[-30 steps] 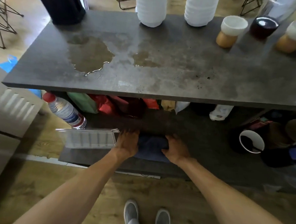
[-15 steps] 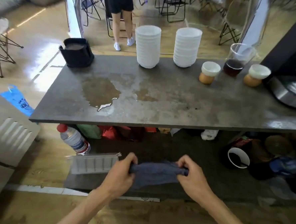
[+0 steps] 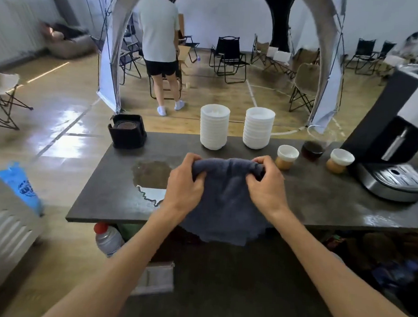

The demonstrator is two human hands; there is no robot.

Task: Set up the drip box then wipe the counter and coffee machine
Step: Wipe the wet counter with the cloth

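Observation:
A dark blue cloth (image 3: 224,203) hangs over the front of the grey counter (image 3: 322,204). My left hand (image 3: 184,183) grips its upper left corner and my right hand (image 3: 266,186) grips its upper right corner, both above the counter's middle. A brown puddle (image 3: 150,174) lies on the counter just left of my left hand. The black drip box (image 3: 127,130) stands at the counter's far left corner. The coffee machine (image 3: 397,150) stands at the right end, with its metal drip tray (image 3: 397,178) facing me.
Two stacks of white bowls (image 3: 214,126) stand at the counter's back edge. Two small cups (image 3: 287,157) and a glass jug of dark liquid (image 3: 314,146) sit near the machine. A water bottle (image 3: 107,239) and clutter lie on the shelf below. A person (image 3: 161,45) stands beyond the counter.
Both hands lifted the blue cloth from the lower shelf up to counter height, and it now hangs unfolded. The view rose from the shelf to the counter and the room.

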